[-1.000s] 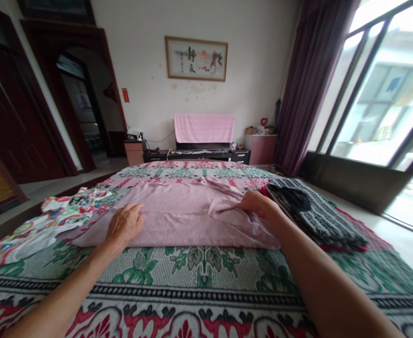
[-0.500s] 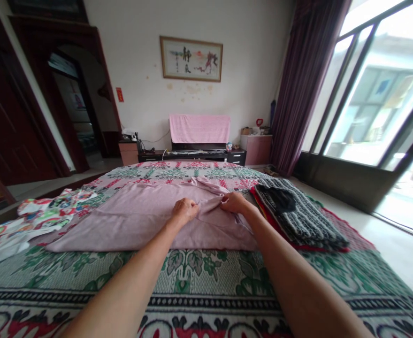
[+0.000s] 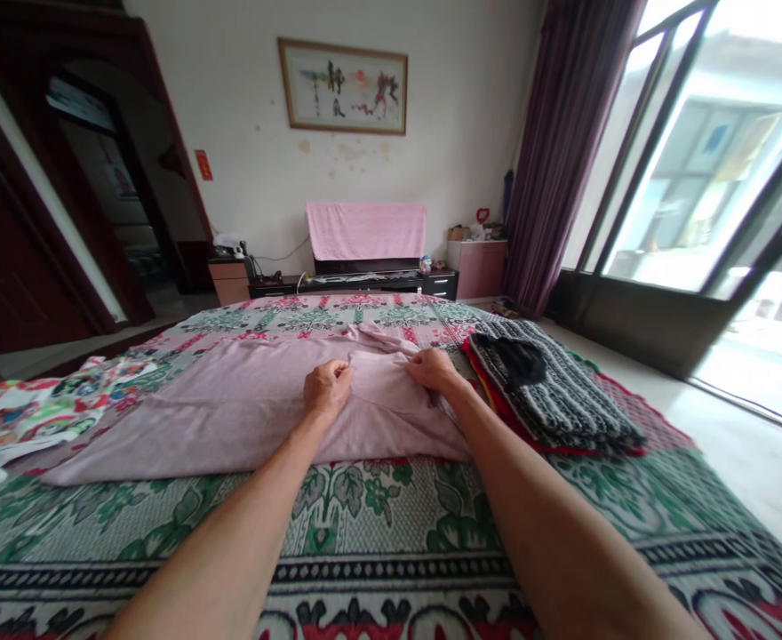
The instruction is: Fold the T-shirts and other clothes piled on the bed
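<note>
A pale pink garment (image 3: 218,409), long-looking and lightly creased, lies spread across the patterned bedspread (image 3: 364,533). My left hand (image 3: 328,388) is closed, pinching the garment's fabric near its middle. Closed as well, my right hand (image 3: 432,368) grips the cloth farther right, close to the garment's right end. Between both hands the fabric is drawn fairly flat, with a bunched fold just beyond them. My fingertips are partly hidden by the hands themselves.
Right of the garment sits a stack of folded clothes, a black-and-white knit (image 3: 564,391) on top. A colourful printed white garment (image 3: 64,409) lies crumpled at the left. Behind the bed stands a low cabinet with a pink towel (image 3: 367,231) over a dark screen.
My hands have moved slightly apart, and the cloth between them is smoother and tauter. The whole scene has shifted a little to the left as the camera turned.
</note>
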Available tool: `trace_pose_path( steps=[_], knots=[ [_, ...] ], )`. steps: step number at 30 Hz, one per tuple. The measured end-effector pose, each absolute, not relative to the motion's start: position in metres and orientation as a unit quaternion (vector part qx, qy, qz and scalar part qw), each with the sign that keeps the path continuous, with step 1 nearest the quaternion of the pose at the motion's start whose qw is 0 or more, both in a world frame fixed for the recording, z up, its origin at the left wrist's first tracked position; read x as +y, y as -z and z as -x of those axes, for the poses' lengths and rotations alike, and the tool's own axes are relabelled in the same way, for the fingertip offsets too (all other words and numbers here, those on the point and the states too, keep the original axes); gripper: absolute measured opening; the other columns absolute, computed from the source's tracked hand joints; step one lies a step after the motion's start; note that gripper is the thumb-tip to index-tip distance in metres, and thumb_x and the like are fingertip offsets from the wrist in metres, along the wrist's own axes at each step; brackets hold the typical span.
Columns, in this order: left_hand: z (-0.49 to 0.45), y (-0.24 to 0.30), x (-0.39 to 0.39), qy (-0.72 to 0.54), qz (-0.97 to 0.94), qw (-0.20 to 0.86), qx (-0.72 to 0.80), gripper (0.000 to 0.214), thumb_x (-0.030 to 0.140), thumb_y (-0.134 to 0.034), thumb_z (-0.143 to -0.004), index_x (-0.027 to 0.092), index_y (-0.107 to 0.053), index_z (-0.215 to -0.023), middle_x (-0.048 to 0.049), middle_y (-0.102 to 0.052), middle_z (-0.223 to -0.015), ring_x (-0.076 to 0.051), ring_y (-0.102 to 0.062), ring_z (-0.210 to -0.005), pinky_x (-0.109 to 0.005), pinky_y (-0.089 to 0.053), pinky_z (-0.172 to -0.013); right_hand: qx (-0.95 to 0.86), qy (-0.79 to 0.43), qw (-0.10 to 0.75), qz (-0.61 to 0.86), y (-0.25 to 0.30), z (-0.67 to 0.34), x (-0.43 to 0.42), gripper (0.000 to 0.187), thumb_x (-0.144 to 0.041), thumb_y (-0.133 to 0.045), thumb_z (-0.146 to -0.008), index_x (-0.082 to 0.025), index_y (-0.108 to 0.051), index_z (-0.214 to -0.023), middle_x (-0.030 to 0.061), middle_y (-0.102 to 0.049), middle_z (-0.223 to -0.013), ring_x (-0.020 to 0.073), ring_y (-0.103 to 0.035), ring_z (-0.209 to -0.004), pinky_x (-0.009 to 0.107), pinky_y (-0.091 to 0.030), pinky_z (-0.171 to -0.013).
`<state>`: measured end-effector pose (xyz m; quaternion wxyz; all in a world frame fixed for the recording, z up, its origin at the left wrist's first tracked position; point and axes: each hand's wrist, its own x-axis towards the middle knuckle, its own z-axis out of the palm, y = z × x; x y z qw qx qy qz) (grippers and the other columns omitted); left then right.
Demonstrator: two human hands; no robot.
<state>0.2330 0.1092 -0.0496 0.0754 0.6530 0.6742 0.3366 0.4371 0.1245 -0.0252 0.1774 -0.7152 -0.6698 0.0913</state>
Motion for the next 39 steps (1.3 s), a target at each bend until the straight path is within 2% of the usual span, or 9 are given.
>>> trace_pose_path(
  steps=[7, 10, 12, 14, 19, 26, 29, 33, 39],
  knots=[
    [-0.234, 0.05, 0.1, -0.247, -0.68, -0.04, 0.689, 0.04, 0.026, -0.049, -0.083, 0.022, -0.059, -0.121, -0.0102, -0.068, -0.108, -0.024, -0.061, -0.1, -0.031, -0.046, -0.081, -0.659, -0.1, 0.192, 0.72, 0.029, -0.442, 0.129, 0.022, -0.026, -0.062, -0.072, -0.017, -0.076, -0.086, 0.0096, -0.074, -0.087, 0.0206, -0.067, -0.086, 0.022, -0.047, -0.07],
    [-0.231, 0.049, 0.097, -0.256, -0.709, -0.069, 0.654, 0.038, 0.023, -0.047, -0.084, 0.022, -0.058, -0.12, -0.0092, -0.064, -0.117, -0.022, -0.057, -0.107, -0.03, -0.044, -0.089, -0.659, -0.113, 0.193, 0.718, 0.028, -0.444, 0.13, 0.021, -0.026, -0.064, -0.07, -0.017, -0.076, -0.085, 0.0092, -0.073, -0.081, 0.0198, -0.067, -0.081, 0.02, -0.046, -0.068],
    [-0.23, 0.05, 0.096, -0.228, -0.743, -0.064, 0.626, 0.034, 0.028, -0.044, -0.086, 0.024, -0.061, -0.115, -0.0075, -0.062, -0.12, -0.022, -0.054, -0.111, -0.031, -0.042, -0.094, -0.654, -0.132, 0.19, 0.72, 0.026, -0.446, 0.129, 0.021, -0.028, -0.063, -0.071, -0.016, -0.076, -0.083, 0.0088, -0.072, -0.072, 0.0187, -0.067, -0.074, 0.02, -0.046, -0.064],
    [-0.23, 0.053, 0.095, -0.178, -0.764, -0.046, 0.618, 0.035, 0.038, -0.042, -0.088, 0.025, -0.062, -0.114, -0.0076, -0.06, -0.124, -0.026, -0.051, -0.115, -0.038, -0.041, -0.096, -0.646, -0.144, 0.192, 0.725, 0.022, -0.449, 0.128, 0.023, -0.03, -0.061, -0.073, -0.016, -0.076, -0.083, 0.0083, -0.07, -0.066, 0.0175, -0.066, -0.068, 0.02, -0.045, -0.06],
    [-0.23, 0.06, 0.095, -0.116, -0.758, 0.002, 0.642, 0.051, 0.052, -0.031, -0.09, 0.028, -0.05, -0.13, -0.0086, -0.048, -0.139, -0.032, -0.04, -0.127, -0.052, -0.034, -0.1, -0.638, -0.163, 0.197, 0.726, 0.011, -0.455, 0.122, 0.021, -0.027, -0.062, -0.073, -0.015, -0.074, -0.084, 0.0068, -0.07, -0.065, 0.013, -0.062, -0.057, 0.018, -0.042, -0.052],
    [-0.229, 0.062, 0.097, -0.123, -0.75, 0.028, 0.649, 0.053, 0.054, -0.031, -0.089, 0.031, -0.045, -0.134, -0.0077, -0.042, -0.145, -0.031, -0.035, -0.131, -0.052, -0.028, -0.105, -0.653, -0.213, 0.13, 0.715, 0.003, -0.452, 0.117, 0.021, -0.027, -0.06, -0.076, -0.01, -0.072, -0.076, 0.0086, -0.071, -0.069, 0.0096, -0.057, -0.048, 0.018, -0.042, -0.047],
    [-0.229, 0.063, 0.097, -0.13, -0.749, 0.028, 0.649, 0.053, 0.054, -0.031, -0.089, 0.031, -0.045, -0.135, -0.0078, -0.042, -0.145, -0.03, -0.035, -0.131, -0.051, -0.026, -0.105, -0.664, -0.212, 0.11, 0.708, 0.004, -0.448, 0.113, 0.022, -0.028, -0.06, -0.075, -0.01, -0.072, -0.077, 0.0073, -0.07, -0.065, 0.0102, -0.057, -0.046, 0.019, -0.044, -0.047],
    [-0.229, 0.062, 0.097, -0.127, -0.75, 0.026, 0.649, 0.055, 0.054, -0.031, -0.089, 0.03, -0.044, -0.136, -0.0084, -0.041, -0.146, -0.031, -0.035, -0.131, -0.051, -0.028, -0.105, -0.687, -0.163, 0.065, 0.705, 0.004, -0.442, 0.109, 0.015, -0.019, -0.061, -0.069, -0.011, -0.073, -0.073, 0.0044, -0.066, -0.056, 0.0093, -0.054, -0.045, 0.018, -0.043, -0.048],
    [-0.228, 0.06, 0.093, -0.14, -0.751, 0.033, 0.644, 0.059, 0.055, -0.033, -0.088, 0.026, -0.041, -0.139, -0.0108, -0.043, -0.144, -0.032, -0.037, -0.13, -0.052, -0.029, -0.104, -0.674, -0.173, 0.057, 0.716, 0.007, -0.442, 0.112, 0.012, -0.015, -0.058, -0.066, -0.01, -0.068, -0.062, 0.005, -0.059, -0.048, 0.0117, -0.05, -0.04, 0.023, -0.04, -0.041]
  ],
)
